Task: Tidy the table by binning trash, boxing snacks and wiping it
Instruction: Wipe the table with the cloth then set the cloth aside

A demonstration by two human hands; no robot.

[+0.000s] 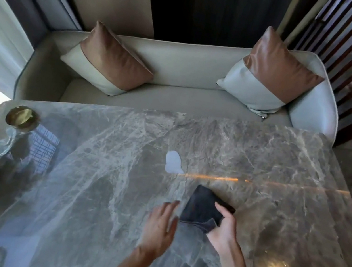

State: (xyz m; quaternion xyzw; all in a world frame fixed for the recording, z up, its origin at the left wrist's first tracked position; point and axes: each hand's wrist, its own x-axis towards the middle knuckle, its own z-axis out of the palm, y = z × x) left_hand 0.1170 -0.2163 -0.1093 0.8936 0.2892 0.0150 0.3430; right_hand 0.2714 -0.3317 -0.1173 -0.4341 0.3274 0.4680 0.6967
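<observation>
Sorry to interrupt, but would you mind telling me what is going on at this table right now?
A person is wiping a grey marble table. The right hand grips a dark folded cloth lying on the surface, while the left hand is open beside it, holding nothing. A small pale patch, possibly a spill or a scrap, lies just beyond the cloth, apart from it. A brass dish sits at the far left corner.

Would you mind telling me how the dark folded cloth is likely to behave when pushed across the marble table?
The dark folded cloth looks soft and floppy, sagging where the right hand pinches it. It probably glides easily over the glossy grey marble table, though loose folds may bunch.
</observation>
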